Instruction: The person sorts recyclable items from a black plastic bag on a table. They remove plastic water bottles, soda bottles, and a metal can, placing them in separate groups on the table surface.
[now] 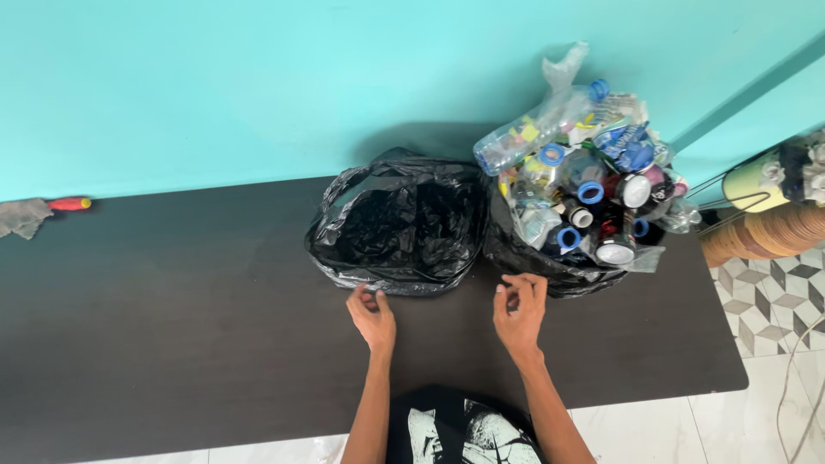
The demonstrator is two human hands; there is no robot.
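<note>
**Two Bags on a Dark Table: Hand Position and Handling Notes**

Nearest the camera, two bare forearms are extended over a dark table. The left hand is rested on the tabletop just short of the near rim of the empty black bag; its fingers are curled and nothing is grasped, though the fingertips may be touching the plastic. The right hand is held loosely curled and empty, just before the near edge of the full black bag.

Beyond the hands, the two bags are set side by side, touching, against a turquoise wall. The left bag is open and appears empty. As thin film, it is judged very light, soft and slippery; it is best gripped at the gathered rim or the handle loops at its far edge. The right bag is heaped with clear plastic bottles, several with blue caps; an exact count cannot be made. The load is judged bulky but light and prone to spilling, so support at the rim is advised.

At the far left, one red-handled tool is laid beside one grey cloth.
</note>
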